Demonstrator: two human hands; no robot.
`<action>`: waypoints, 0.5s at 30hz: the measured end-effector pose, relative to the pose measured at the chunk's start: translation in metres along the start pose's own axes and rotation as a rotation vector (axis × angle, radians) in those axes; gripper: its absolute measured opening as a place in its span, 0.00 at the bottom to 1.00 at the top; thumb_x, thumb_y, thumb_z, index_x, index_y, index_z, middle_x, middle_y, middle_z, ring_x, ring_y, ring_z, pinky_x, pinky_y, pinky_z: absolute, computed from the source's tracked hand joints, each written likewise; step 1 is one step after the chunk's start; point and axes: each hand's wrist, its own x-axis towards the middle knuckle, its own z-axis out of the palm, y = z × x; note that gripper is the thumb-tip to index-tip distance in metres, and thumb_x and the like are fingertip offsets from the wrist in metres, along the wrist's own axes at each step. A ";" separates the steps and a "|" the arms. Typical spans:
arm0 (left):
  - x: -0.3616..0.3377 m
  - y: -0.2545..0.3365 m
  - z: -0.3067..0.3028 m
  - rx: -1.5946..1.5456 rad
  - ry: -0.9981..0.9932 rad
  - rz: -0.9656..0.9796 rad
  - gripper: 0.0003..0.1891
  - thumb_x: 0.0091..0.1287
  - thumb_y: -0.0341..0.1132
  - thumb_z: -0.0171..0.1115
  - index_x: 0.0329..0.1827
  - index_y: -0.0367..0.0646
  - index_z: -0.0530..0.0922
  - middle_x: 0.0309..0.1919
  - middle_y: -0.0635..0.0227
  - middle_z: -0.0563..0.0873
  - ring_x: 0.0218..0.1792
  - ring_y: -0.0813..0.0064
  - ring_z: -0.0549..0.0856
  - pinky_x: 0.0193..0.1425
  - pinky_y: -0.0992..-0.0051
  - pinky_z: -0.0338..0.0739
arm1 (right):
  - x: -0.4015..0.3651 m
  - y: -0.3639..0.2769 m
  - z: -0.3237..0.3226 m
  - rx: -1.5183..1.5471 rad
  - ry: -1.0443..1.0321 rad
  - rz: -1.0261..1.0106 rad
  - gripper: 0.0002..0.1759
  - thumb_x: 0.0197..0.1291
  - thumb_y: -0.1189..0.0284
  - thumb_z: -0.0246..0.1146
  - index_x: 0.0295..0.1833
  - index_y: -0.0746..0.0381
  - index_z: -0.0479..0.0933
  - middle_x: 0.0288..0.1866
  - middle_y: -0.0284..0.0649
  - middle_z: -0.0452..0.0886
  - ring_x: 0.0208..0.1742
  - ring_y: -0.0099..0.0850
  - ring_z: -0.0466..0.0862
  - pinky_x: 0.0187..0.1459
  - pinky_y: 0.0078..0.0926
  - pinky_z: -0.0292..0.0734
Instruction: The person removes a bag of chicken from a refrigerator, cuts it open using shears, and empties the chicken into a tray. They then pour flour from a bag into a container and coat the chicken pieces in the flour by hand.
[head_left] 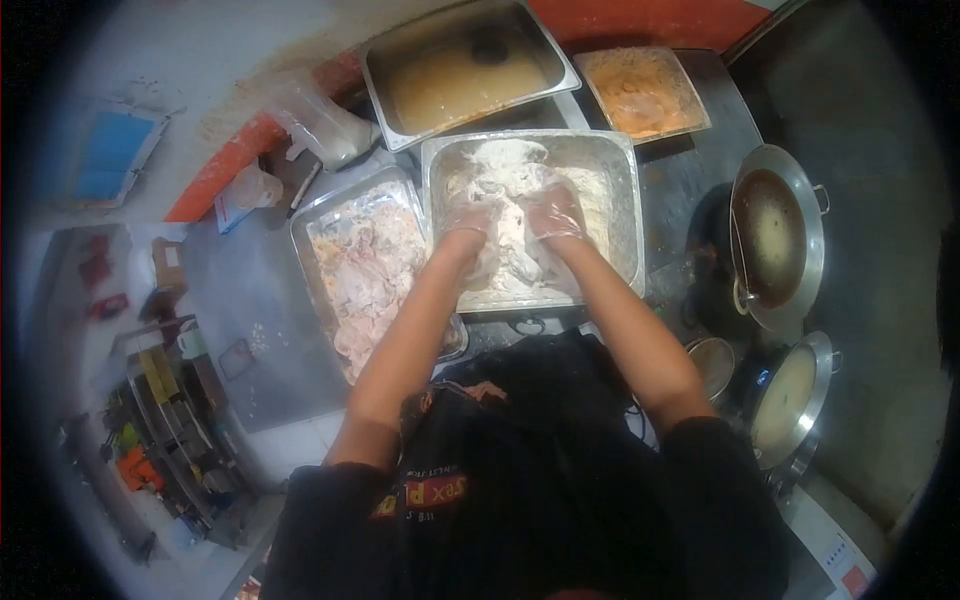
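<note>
A deep rectangular metal pan (636,235) holds white flour and flour-coated pieces (515,240). Both my hands are inside it, in clear plastic gloves dusted with flour. My left hand (474,232) is at the left side of the coated pieces, and my right hand (555,218) is at their right side. The fingers of both are largely hidden by flour and loose plastic, so their grip cannot be made out. Just left of the pan, a metal tray (305,245) holds pale raw pieces (368,270), some dusted with flour.
Behind the pan stands a metal container (390,120) of cloudy yellowish liquid. A tray of orange powder (645,95) is at the back right. Two large round pans, one with dark liquid (770,235), one with pale liquid (785,400), stand right. A plastic bag (330,125) lies back left.
</note>
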 end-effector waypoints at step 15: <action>-0.043 0.033 0.007 0.151 -0.132 -0.092 0.21 0.66 0.46 0.58 0.52 0.39 0.79 0.48 0.54 0.83 0.48 0.60 0.81 0.55 0.69 0.72 | -0.028 0.048 0.022 0.407 -0.195 0.507 0.42 0.61 0.42 0.52 0.67 0.66 0.67 0.65 0.51 0.72 0.63 0.39 0.72 0.62 0.28 0.65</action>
